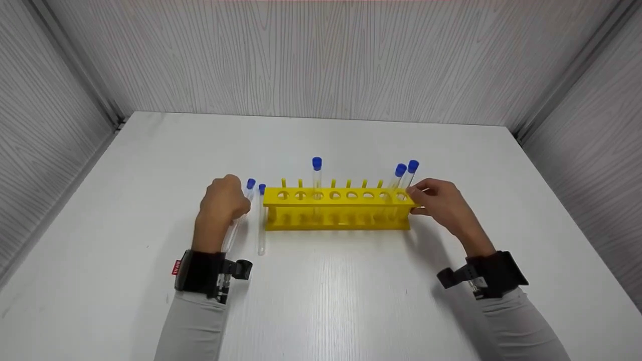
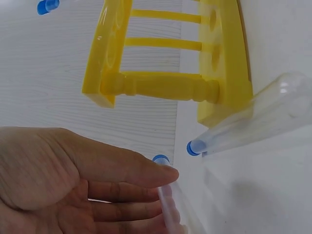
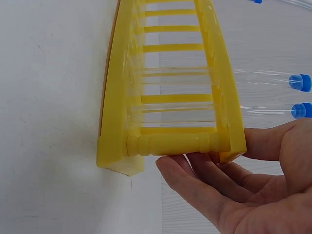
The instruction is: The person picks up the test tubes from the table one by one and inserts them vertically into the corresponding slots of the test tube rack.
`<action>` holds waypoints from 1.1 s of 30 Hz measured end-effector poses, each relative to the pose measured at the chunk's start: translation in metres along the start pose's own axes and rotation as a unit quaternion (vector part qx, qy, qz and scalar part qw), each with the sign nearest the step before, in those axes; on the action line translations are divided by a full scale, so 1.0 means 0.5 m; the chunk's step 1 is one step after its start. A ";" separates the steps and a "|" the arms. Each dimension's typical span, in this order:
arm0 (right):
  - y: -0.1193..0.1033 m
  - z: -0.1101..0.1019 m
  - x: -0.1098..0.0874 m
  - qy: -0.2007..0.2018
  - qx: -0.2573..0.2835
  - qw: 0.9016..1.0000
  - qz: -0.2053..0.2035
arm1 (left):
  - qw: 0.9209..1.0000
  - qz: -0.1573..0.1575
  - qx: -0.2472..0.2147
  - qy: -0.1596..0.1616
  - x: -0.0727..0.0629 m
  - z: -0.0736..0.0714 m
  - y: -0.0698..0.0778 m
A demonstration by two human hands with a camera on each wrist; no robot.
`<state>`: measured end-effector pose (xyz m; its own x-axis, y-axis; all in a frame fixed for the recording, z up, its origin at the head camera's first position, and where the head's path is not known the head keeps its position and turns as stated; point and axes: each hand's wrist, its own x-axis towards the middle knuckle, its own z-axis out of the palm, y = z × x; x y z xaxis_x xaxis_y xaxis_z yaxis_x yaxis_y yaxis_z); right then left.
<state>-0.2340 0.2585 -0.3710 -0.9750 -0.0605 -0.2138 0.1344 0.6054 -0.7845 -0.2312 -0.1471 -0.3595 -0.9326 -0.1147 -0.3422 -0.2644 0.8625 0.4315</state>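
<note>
My left hand (image 1: 223, 200) pinches a clear test tube (image 2: 169, 207) with a blue cap between thumb and fingers, left of the yellow test tube rack (image 1: 338, 197). Between that hand and the rack lies a second blue-capped test tube (image 1: 262, 220), close to the rack's left end. My right hand (image 1: 439, 203) grips the rack's right end, thumb at the top plate and fingers by the end post (image 3: 178, 145). Two capped tubes stand tilted in the rack's rightmost holes, their caps (image 3: 300, 83) up. Another tube (image 1: 317, 175) stands upright in the third hole from the left.
The rack stands on a white table (image 1: 321, 296). Short yellow pegs (image 1: 349, 183) rise along the rack's back. A pale wood-grain panel (image 1: 321, 60) closes off the far side, with more panels at left and right.
</note>
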 end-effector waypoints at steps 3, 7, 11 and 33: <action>0.000 0.000 0.001 -0.001 0.002 1.000 0.000 | 1.000 0.005 0.000 0.008 -0.003 -0.002 0.003; 0.001 -0.001 0.001 -0.002 0.001 1.000 0.002 | 1.000 0.010 -0.002 0.016 -0.007 -0.004 0.008; -0.001 0.000 -0.001 -0.002 -0.002 1.000 0.002 | 0.999 0.020 -0.005 0.024 -0.013 -0.007 0.013; -0.003 0.003 -0.004 0.003 -0.004 1.000 -0.013 | 0.993 0.078 -0.041 0.072 -0.050 -0.025 0.040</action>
<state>-0.2317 0.2566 -0.3703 -0.9792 -0.0705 -0.1902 0.1084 0.6104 -0.7846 -0.2162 -0.1333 -0.3321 -0.9877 -0.0580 -0.1451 -0.1281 0.8328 0.5386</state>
